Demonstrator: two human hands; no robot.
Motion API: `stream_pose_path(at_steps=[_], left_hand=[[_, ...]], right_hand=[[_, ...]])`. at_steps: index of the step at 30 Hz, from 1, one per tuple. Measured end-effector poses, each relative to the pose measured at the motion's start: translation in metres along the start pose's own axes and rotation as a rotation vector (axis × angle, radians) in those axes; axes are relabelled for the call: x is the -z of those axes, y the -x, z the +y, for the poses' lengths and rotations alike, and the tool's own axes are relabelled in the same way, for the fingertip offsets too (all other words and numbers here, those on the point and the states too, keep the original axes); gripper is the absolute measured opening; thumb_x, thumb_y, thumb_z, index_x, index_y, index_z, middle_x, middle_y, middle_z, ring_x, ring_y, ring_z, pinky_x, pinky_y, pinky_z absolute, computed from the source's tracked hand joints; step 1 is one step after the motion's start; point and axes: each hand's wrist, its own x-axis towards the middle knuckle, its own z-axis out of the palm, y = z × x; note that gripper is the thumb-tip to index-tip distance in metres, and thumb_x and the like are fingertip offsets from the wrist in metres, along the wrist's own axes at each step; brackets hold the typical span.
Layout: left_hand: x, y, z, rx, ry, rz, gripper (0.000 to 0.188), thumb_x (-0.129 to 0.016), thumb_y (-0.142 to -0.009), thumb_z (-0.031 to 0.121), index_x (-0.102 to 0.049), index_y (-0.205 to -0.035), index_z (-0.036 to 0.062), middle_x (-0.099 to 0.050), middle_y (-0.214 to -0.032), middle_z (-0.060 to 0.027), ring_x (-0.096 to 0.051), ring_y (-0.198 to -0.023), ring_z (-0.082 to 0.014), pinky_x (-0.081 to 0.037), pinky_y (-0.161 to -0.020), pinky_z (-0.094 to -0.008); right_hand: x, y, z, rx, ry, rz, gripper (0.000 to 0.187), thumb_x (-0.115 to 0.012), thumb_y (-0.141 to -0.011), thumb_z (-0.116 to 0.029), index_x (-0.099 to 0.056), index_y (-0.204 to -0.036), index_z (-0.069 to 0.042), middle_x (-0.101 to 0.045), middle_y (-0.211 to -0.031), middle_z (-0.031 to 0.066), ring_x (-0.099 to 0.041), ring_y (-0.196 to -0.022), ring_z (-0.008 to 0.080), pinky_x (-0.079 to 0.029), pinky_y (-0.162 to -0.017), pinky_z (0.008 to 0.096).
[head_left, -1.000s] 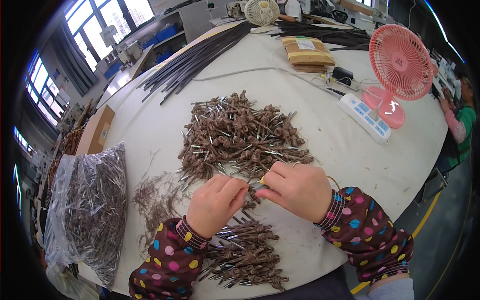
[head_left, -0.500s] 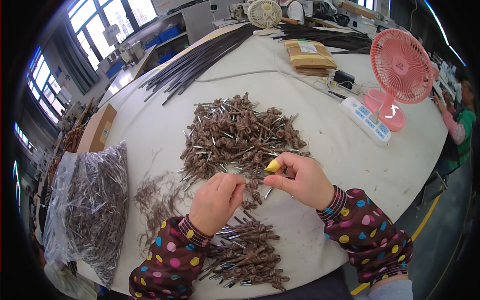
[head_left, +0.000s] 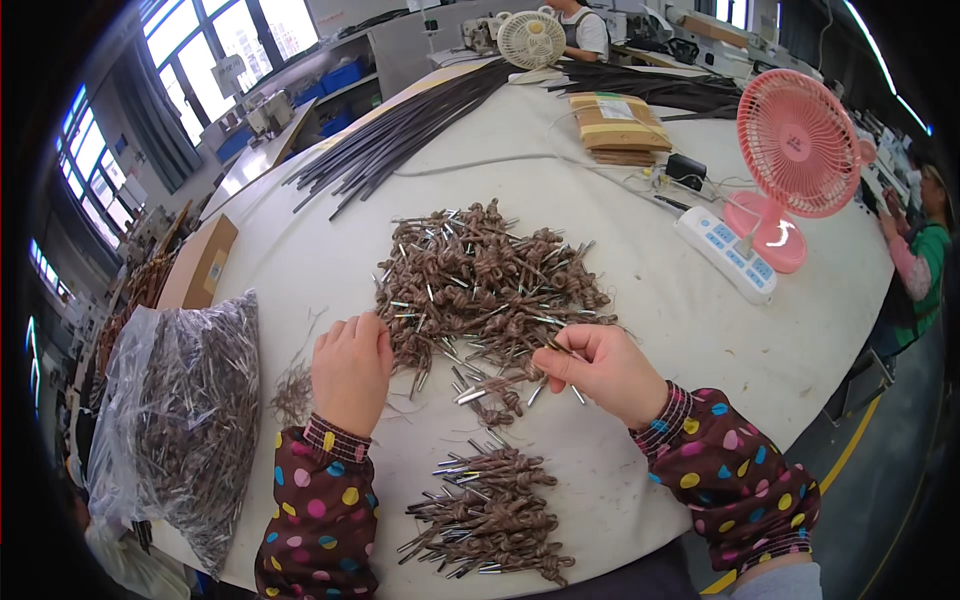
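My right hand (head_left: pixel 607 372) pinches a knotted brown cord (head_left: pixel 507 384) with silvery metal tips, between thumb and forefinger. The tips of that cord point left, over the table. Well to its left, my left hand (head_left: pixel 350 368) has its fingers curled in beside loose brown threads (head_left: pixel 292 392); whatever may be in them is hidden. A large heap of knotted cords (head_left: pixel 490 270), also metal-tipped, lies just beyond both hands. Closer to me is a smaller, neater pile of the same cords (head_left: pixel 490 515).
A clear plastic bag full of tipped cords (head_left: pixel 195 420) stands at left, by a cardboard box (head_left: pixel 200 262). Far back lie dark strips (head_left: pixel 410 130) and a brown packet (head_left: pixel 620 125). A pink fan (head_left: pixel 795 145) and a white power strip (head_left: pixel 728 255) stand at right.
My left hand has moved left, away from the right hand and toward the loose threads. The right hand has shifted slightly down, and the cord in it now shows clearly.
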Motion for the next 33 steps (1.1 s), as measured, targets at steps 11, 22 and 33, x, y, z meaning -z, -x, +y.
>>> stream_pose_path(at_steps=[11, 22, 33], left_hand=[[-0.001, 0.017, 0.047, -0.456, 0.619, -0.497, 0.025, -0.066, -0.075, 0.005, -0.061, -0.099, 0.0110, -0.056, -0.093, -0.0062, -0.056, -0.088, -0.0274, -0.046, -0.077, -0.0376], [-0.005, 0.016, 0.042, -0.435, 0.483, -0.362, 0.020, -0.065, -0.075, 0.005, -0.059, -0.094, 0.0078, -0.058, -0.094, -0.0075, -0.058, -0.089, -0.0267, -0.050, -0.074, -0.0351], [0.015, 0.007, 0.049, 0.477, 1.631, -0.549, 0.027, -0.045, -0.096, 0.011, -0.053, -0.120, -0.0003, -0.062, -0.102, -0.0064, -0.060, -0.092, -0.0132, -0.049, -0.083, -0.0280]], right_hand=[[-0.006, 0.020, -0.006, 0.179, 0.417, -0.543, 0.036, -0.068, -0.084, -0.040, -0.064, -0.083, -0.004, -0.052, -0.058, 0.0051, -0.048, -0.054, 0.0171, -0.040, -0.053, 0.0291], [0.000, -0.004, 0.016, 0.097, 0.058, -0.172, 0.020, -0.067, -0.088, -0.020, -0.064, -0.092, 0.000, -0.061, -0.070, -0.0016, -0.050, -0.060, 0.0023, -0.040, -0.054, 0.0197], [-0.019, 0.006, 0.006, 0.195, -0.052, 0.038, 0.049, -0.072, -0.084, -0.023, -0.051, -0.120, 0.000, -0.063, -0.100, 0.0067, -0.054, -0.067, 0.0036, -0.047, -0.060, 0.0197]])
